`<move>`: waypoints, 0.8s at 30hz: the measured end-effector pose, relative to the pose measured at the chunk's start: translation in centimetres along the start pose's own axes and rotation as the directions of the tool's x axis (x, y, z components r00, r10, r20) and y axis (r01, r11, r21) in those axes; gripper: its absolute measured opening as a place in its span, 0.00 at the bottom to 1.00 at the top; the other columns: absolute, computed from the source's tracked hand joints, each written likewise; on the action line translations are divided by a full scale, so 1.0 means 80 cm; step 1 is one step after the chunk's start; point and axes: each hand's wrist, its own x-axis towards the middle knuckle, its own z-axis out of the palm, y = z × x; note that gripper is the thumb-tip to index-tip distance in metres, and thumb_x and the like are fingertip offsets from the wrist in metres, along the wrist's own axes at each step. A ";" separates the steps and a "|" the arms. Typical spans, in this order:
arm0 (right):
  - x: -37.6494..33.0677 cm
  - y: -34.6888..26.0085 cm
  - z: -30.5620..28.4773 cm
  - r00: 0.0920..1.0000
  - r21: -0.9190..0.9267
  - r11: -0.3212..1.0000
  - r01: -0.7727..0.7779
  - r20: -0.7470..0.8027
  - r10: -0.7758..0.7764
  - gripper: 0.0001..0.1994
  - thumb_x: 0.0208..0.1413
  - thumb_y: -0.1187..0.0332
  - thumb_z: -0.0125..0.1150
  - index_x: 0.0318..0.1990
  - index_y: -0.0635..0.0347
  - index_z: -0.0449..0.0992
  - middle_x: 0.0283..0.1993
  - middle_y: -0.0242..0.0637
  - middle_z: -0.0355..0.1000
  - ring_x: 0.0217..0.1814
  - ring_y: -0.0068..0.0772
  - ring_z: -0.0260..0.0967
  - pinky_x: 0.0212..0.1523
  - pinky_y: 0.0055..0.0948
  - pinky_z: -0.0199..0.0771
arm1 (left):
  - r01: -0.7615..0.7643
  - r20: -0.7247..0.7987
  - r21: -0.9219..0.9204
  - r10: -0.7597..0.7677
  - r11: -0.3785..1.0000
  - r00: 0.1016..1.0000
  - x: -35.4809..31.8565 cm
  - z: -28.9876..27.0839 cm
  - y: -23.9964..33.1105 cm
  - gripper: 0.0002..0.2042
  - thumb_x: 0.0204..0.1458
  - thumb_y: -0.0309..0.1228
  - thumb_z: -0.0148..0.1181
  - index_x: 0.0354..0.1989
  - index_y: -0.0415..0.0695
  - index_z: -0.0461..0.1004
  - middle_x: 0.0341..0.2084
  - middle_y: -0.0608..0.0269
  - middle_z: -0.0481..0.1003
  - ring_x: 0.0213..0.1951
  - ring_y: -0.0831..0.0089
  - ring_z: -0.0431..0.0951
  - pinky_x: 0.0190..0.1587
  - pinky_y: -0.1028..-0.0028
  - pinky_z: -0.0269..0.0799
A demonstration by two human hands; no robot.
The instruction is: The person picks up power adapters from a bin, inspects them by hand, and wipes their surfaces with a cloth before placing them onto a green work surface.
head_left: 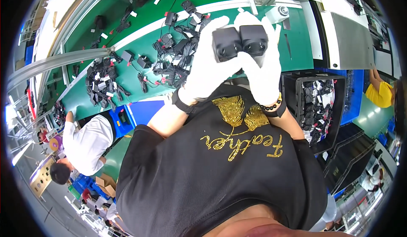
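Two black power adapters are held up side by side in front of my chest, over the green workbench (303, 46). My left hand (207, 63), in a white glove, closes around the left power adapter (225, 35). The other power adapter (253, 34) is gripped by my right hand (263, 73), gloved in white too. The adapters touch or nearly touch, with their dark, recessed ends tilted towards me. Part of each casing is covered by my fingers. Just left of my left hand lies a heap of black adapters with coiled cables (180, 61), tagged with white labels.
At my right stands a black bin (292, 82) filled with rows of adapters. A metal-sided box (354, 37) sits beyond it. Another adapter pile (101, 80) lies farther left, near a co-worker in a white shirt (90, 141). A metal rail (59, 61) crosses the left side.
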 end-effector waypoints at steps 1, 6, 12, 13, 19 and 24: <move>0.000 -0.001 -0.001 1.000 0.003 1.000 0.003 -0.001 -0.003 0.39 0.47 0.73 0.60 0.64 0.72 0.44 0.59 0.43 0.59 0.57 0.30 0.60 0.59 0.31 0.59 | 0.019 -0.040 -0.001 -0.019 1.000 0.999 -0.003 0.005 -0.001 0.37 0.41 0.24 0.67 0.60 0.42 0.53 0.49 0.54 0.66 0.50 0.67 0.69 0.52 0.70 0.67; -0.004 0.005 0.000 0.996 0.116 0.990 0.081 0.034 -0.085 0.38 0.48 0.71 0.60 0.65 0.66 0.46 0.59 0.42 0.58 0.58 0.31 0.59 0.58 0.30 0.60 | -0.035 -0.018 0.009 0.035 0.999 0.999 -0.009 0.011 -0.009 0.36 0.41 0.25 0.67 0.60 0.41 0.54 0.48 0.54 0.67 0.49 0.70 0.70 0.50 0.72 0.69; -0.002 -0.002 -0.015 0.988 -0.152 0.979 0.133 0.103 -0.118 0.31 0.46 0.71 0.61 0.61 0.61 0.58 0.54 0.42 0.64 0.54 0.33 0.63 0.58 0.31 0.61 | 0.147 -0.081 0.188 -0.134 0.971 0.988 -0.013 0.020 0.017 0.30 0.40 0.32 0.69 0.53 0.41 0.62 0.40 0.57 0.73 0.40 0.72 0.75 0.44 0.75 0.71; 0.005 -0.003 -0.015 0.920 -0.381 0.837 0.392 0.159 -0.359 0.25 0.47 0.71 0.60 0.56 0.60 0.66 0.52 0.40 0.67 0.52 0.35 0.66 0.57 0.30 0.62 | 0.099 -0.035 0.172 -0.094 0.980 0.995 -0.015 0.021 0.011 0.27 0.40 0.31 0.68 0.50 0.40 0.64 0.37 0.57 0.74 0.38 0.73 0.76 0.42 0.74 0.72; 0.010 0.017 -0.002 0.902 -0.467 0.788 0.400 0.051 -0.428 0.14 0.47 0.74 0.57 0.44 0.60 0.75 0.45 0.38 0.70 0.47 0.36 0.67 0.50 0.31 0.65 | -0.042 -0.177 0.336 0.107 0.941 0.978 -0.017 0.032 0.006 0.24 0.39 0.26 0.67 0.46 0.40 0.66 0.37 0.59 0.74 0.38 0.71 0.76 0.41 0.74 0.72; 0.007 -0.007 0.006 0.965 -0.282 0.925 0.256 0.015 -0.262 0.13 0.48 0.77 0.55 0.42 0.59 0.76 0.42 0.39 0.71 0.40 0.36 0.69 0.42 0.28 0.70 | 0.051 -0.183 0.184 -0.017 0.982 0.983 -0.019 0.027 0.002 0.25 0.37 0.26 0.68 0.46 0.41 0.66 0.37 0.59 0.74 0.37 0.70 0.76 0.41 0.74 0.72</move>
